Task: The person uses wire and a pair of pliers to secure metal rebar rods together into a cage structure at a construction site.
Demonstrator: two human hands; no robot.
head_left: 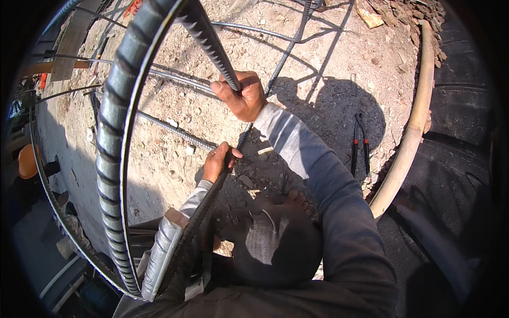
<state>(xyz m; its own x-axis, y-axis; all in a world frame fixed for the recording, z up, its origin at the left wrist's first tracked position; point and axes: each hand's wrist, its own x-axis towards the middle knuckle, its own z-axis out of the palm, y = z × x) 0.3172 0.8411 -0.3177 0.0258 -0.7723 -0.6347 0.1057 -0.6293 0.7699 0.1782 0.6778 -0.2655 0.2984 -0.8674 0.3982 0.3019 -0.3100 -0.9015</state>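
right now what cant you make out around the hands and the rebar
- Head view: left hand palm and fingertips, wrapped round the dark ribbed bar.
- Right hand grip on the upper bar: its inner side is hidden.
- Small tool with red bands on the dirt: too small to identify.

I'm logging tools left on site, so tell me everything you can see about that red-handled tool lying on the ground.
The red-handled tool looks like a long-handled cutter or plier: two slim dark arms with short red bands partway along, meeting at the top end. It looks like metal. It lies flat on the gravelly dirt, mostly inside the person's shadow, handles slightly spread, just left of the curved tan pipe. Nothing touches it; the right hand grips ribbed rebar well away.
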